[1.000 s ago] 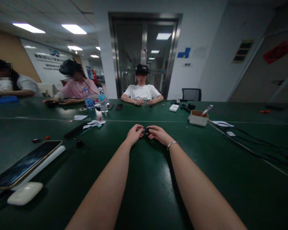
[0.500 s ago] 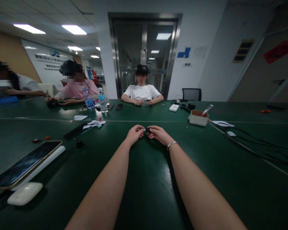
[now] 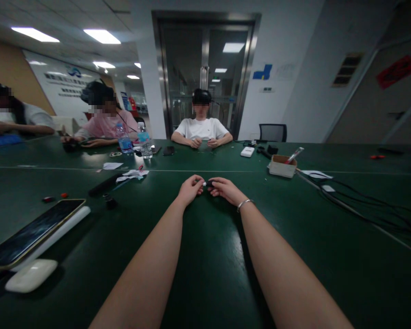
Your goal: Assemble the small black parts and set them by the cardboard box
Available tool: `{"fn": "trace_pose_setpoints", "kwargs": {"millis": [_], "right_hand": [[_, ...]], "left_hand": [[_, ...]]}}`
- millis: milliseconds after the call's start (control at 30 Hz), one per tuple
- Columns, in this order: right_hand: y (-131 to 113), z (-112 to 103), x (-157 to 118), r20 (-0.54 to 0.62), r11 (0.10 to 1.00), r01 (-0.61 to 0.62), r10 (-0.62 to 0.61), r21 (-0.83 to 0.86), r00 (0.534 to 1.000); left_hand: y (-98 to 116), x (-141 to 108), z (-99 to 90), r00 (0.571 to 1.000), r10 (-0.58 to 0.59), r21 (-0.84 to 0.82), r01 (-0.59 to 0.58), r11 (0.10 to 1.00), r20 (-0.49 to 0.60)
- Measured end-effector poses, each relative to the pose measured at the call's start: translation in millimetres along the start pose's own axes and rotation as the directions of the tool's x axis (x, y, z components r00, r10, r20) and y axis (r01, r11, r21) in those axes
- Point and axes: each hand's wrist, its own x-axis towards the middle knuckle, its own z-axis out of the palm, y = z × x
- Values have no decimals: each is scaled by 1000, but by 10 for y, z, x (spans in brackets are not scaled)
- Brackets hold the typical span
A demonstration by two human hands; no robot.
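Above the green table (image 3: 205,256), my two hands meet around a small black-and-silver piece (image 3: 209,183). Its black body sits between the thumb and fingers of my right hand (image 3: 227,191). Closed in a pinch, my left hand (image 3: 191,188) is at the silver end (image 3: 204,184), which shows as a short bright stub between the hands. The fingers cover much of the piece, so its exact kind is too small to make out. A silver bracelet (image 3: 245,205) circles my right wrist.
To the left lie a phone (image 3: 37,230), a white rounded case (image 3: 31,275) and a short black cylinder (image 3: 109,201). A small box (image 3: 282,167) and black cables (image 3: 366,201) are at the right. Bottles (image 3: 144,142) stand farther back; several people sit across the table.
Slightly more of the silver end shows between my hands, which are a little farther apart. The whole view has shifted slightly.
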Motion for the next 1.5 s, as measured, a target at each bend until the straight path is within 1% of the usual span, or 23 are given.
{"fn": "trace_pose_setpoints", "kwargs": {"millis": [167, 367, 567, 700, 867, 1167, 1400, 1500], "right_hand": [[-2, -5, -1, -14, 1000, -1, 1, 10, 1000], [-4, -4, 1, -20, 1000, 4, -4, 19, 1000], [-12, 5, 1, -17, 1000, -4, 4, 16, 1000], [-11, 6, -7, -25, 1000, 2, -2, 8, 1000], [-6, 1, 5, -23, 1000, -4, 5, 16, 1000], [0, -12, 9, -25, 1000, -2, 3, 24, 1000], [-4, -8, 6, -13, 999, -3, 3, 33, 1000], [-2, -7, 3, -16, 999, -3, 3, 33, 1000]], "left_hand": [[-12, 10, -6, 1000, 26, 43, -27, 999, 9], [-2, 1, 6, 1000, 6, 6, -6, 1000, 18], [8, 0, 0, 1000, 17, 39, -17, 999, -7], [-10, 13, -8, 1000, 31, 46, -31, 998, 3], [-22, 18, 6, 1000, 16, 51, -16, 999, 4], [-72, 34, -8, 998, 54, 53, -55, 997, 27], [-25, 9, -2, 998, 60, 68, -59, 996, -15], [-15, 3, -3, 998, 62, 75, -61, 995, -16]]}}
